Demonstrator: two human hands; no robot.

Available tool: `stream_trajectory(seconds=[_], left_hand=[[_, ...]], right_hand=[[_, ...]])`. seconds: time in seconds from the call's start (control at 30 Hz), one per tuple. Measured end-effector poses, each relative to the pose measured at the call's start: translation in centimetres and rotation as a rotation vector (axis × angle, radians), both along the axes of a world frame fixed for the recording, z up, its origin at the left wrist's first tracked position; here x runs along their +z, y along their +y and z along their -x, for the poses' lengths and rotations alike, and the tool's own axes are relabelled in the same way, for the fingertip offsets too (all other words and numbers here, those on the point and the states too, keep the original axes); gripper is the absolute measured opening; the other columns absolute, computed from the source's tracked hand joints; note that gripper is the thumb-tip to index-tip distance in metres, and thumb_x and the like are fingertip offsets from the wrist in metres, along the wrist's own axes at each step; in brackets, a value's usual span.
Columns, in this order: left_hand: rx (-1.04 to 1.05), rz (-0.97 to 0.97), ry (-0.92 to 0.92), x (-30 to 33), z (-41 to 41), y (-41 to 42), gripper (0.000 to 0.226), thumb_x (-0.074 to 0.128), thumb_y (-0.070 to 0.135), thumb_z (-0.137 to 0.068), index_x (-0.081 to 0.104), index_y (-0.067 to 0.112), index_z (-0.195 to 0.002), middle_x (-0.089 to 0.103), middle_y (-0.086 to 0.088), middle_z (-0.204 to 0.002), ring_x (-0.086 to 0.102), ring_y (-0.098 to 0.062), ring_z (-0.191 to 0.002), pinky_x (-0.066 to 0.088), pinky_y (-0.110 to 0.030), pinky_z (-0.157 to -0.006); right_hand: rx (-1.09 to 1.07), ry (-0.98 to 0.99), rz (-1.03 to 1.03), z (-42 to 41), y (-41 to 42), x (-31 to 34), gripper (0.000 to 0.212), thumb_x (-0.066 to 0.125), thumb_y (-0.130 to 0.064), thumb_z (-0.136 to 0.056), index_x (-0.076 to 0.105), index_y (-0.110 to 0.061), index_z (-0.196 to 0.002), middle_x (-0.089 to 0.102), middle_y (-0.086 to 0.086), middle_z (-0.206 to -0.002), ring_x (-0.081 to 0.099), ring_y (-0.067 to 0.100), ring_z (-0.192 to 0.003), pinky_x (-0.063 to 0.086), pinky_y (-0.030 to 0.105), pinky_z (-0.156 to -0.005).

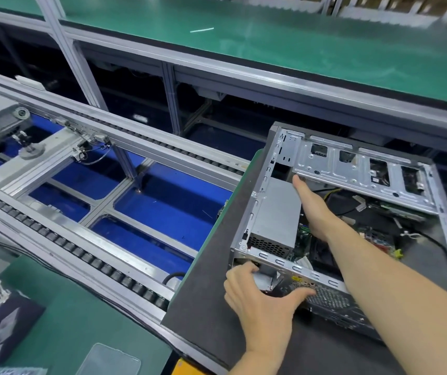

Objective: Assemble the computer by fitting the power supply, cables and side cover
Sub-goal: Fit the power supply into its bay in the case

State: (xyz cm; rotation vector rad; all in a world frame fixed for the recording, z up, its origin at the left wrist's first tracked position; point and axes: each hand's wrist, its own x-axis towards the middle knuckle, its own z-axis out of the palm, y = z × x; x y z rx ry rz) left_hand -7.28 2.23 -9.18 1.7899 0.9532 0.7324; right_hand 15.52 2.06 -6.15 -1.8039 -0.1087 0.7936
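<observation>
My right hand [315,209] flat, fingers straight, inside the open computer case [439,226] beside the grey power supply [279,212], my left hand [257,296] spread, gripping the case's rear corner

Factory assembly line: roller conveyor [87,234], green-topped aluminium-frame benches [298,47], open computer case [352,201].

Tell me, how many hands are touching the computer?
2. The left hand grips the near back corner of the computer case. The right hand reaches inside, lying flat beside the grey power supply.
</observation>
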Motion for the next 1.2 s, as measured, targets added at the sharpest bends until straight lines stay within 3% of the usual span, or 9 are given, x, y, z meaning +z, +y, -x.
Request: stream_trajectory(seconds=[0.1,0.2,0.3,0.37,0.47,0.63,0.83,0.97,1.2], left_hand=[[0.111,-0.084,-0.081,-0.6,0.2,1.1,0.112,0.079,0.074,-0.037,0.037,0.029,-0.131,0.038,0.013,-0.132,0.04,-0.021,-0.125,0.023,-0.037,-0.098],[-0.068,0.041,-0.05,-0.8,-0.2,3.6,0.138,0.084,0.071,-0.034,0.006,0.056,-0.146,0.013,0.039,-0.148,0.017,-0.005,-0.144,0.015,-0.036,-0.114],[-0.234,0.193,-0.091,-0.5,-1.2,4.5,0.138,0.091,0.061,-0.037,-0.01,0.074,-0.13,0.002,0.048,-0.139,0.011,0.004,-0.143,0.014,-0.033,-0.119],[-0.249,0.188,-0.098,-0.6,-1.5,4.6,0.135,0.091,0.061,-0.039,-0.011,0.075,-0.127,-0.003,0.049,-0.136,0.009,0.008,-0.14,0.013,-0.03,-0.118],[-0.308,0.225,-0.06,-1.1,-0.9,5.0,0.136,0.092,0.06,-0.041,-0.011,0.074,-0.129,-0.011,0.052,-0.137,0.001,0.024,-0.134,0.012,-0.03,-0.116],[-0.407,0.229,-0.024,-1.0,0.1,5.7,0.145,0.095,0.054,-0.048,-0.02,0.07,-0.136,-0.017,0.048,-0.145,-0.009,0.025,-0.136,0.01,-0.033,-0.117],[-0.425,0.277,0.051,-0.7,0.0,5.9,0.156,0.092,0.067,-0.041,-0.031,0.065,-0.136,-0.032,0.045,-0.141,-0.016,0.01,-0.143,0.01,-0.043,-0.121],[-0.455,0.265,0.07,-1.1,0.0,6.2,0.161,0.091,0.07,-0.037,-0.035,0.062,-0.136,-0.038,0.045,-0.138,-0.025,0.023,-0.133,0.008,-0.042,-0.12],[-0.458,0.236,0.036,-1.2,-0.3,6.3,0.16,0.093,0.065,-0.041,-0.036,0.06,-0.136,-0.037,0.043,-0.142,-0.024,0.02,-0.136,0.007,-0.041,-0.12]], right_hand=[[-0.001,0.04,-0.036,0.1,0.0,-0.3,0.124,0.059,-0.101,-0.048,0.043,-0.036,-0.152,0.042,-0.007,-0.159,0.033,0.021,-0.149,0.015,0.051,-0.124],[0.057,0.071,-0.051,0.4,0.0,-0.3,0.114,0.064,-0.098,-0.05,0.049,-0.041,-0.147,0.048,-0.007,-0.154,0.038,0.023,-0.146,0.015,0.055,-0.124],[0.049,0.004,-0.012,0.3,0.2,0.0,0.057,0.057,-0.089,-0.071,0.068,-0.055,-0.116,0.063,-0.018,-0.134,0.049,0.015,-0.13,0.025,0.047,-0.115],[0.045,-0.048,-0.012,0.1,0.4,0.0,0.031,0.05,-0.077,-0.087,0.073,-0.057,-0.087,0.075,-0.021,-0.101,0.058,0.009,-0.11,0.037,0.033,-0.089],[0.054,-0.081,-0.004,0.2,0.6,-0.1,0.035,0.048,-0.071,-0.091,0.074,-0.051,-0.08,0.076,-0.017,-0.09,0.064,0.016,-0.106,0.038,0.032,-0.079],[0.016,-0.035,-0.044,0.1,0.4,-0.6,0.063,0.057,-0.083,-0.073,0.07,-0.037,-0.115,0.071,0.0,-0.124,0.059,0.03,-0.125,0.031,0.056,-0.118],[-0.032,-0.07,-0.051,0.2,0.7,-0.5,0.037,0.054,-0.072,-0.086,0.075,-0.044,-0.071,0.077,-0.007,-0.087,0.067,0.032,-0.11,0.041,0.054,-0.111],[-0.022,-0.065,-0.04,0.5,0.8,-0.3,0.038,0.053,-0.073,-0.087,0.075,-0.045,-0.076,0.078,-0.007,-0.089,0.068,0.029,-0.109,0.046,0.047,-0.101],[-0.021,-0.036,-0.076,0.2,0.6,-0.2,0.051,0.055,-0.078,-0.08,0.074,-0.036,-0.103,0.075,0.0,-0.11,0.065,0.03,-0.116,0.034,0.055,-0.116]])
